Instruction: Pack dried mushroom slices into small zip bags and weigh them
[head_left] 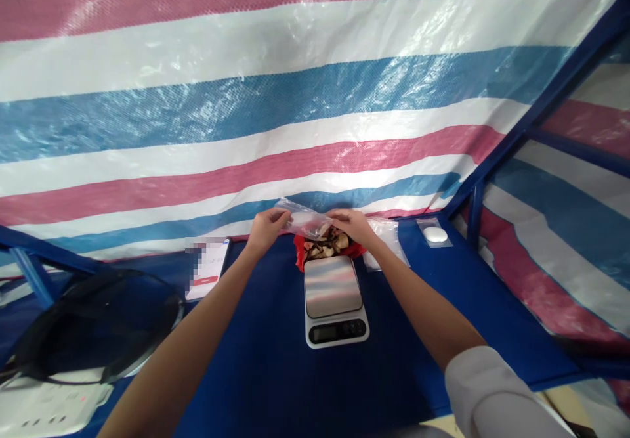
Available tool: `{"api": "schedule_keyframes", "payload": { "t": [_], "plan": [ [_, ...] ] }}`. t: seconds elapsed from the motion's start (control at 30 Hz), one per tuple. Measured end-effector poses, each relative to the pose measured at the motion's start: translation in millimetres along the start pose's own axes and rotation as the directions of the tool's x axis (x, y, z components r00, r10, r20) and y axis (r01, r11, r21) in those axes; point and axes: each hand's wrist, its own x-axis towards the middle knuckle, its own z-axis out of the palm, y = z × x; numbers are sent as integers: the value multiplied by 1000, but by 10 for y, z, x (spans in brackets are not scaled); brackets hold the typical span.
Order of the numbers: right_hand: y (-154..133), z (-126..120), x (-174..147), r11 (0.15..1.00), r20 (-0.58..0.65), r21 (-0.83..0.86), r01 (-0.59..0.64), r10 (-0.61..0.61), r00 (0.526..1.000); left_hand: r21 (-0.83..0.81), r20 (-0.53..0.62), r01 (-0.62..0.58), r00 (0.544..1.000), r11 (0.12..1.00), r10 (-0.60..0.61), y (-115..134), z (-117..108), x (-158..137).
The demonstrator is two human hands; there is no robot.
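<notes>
A clear plastic bag (306,220) is stretched between my two hands, above a red bag (299,254) of dried brown and cream pieces (327,247). My left hand (266,231) pinches the clear bag's left end. At its other end, the fingers of my right hand (355,225) are closed on the bag, close over the dried pieces. Just in front of the red bag lies a kitchen scale (333,293) with a bare metal plate and a dark display.
More clear bags (386,244) lie beside my right wrist. Farther right is a white oval object (435,234) in a small clear bag. A phone (209,270), a black strapped object (98,320) and a white power strip (54,402) are on the left. Striped sheeting (246,123) hangs behind.
</notes>
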Motion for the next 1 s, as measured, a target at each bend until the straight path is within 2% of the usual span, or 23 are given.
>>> {"api": "schedule_keyframes", "payload": {
  "t": [0.13,0.33,0.5,0.77,1.0],
  "plan": [
    [-59,-16,-65,999,56,-10,34,-34,998,-64,-24,29,999,997,-31,-23,21,-38],
    [-116,15,-84,946,117,-321,47,-10,993,-169,-33,76,996,983,-82,-50,72,-41],
    [-220,28,-62,888,165,-453,82,-7,986,-212,-60,79,994,974,-94,-39,48,0],
    [-262,-21,-67,817,246,-555,160,-23,969,-110,-110,-3,994,994,-9,34,-167,94],
    [-225,16,-61,757,283,-587,288,-142,949,-94,-107,-54,993,994,44,70,-245,123]
  ]
}}
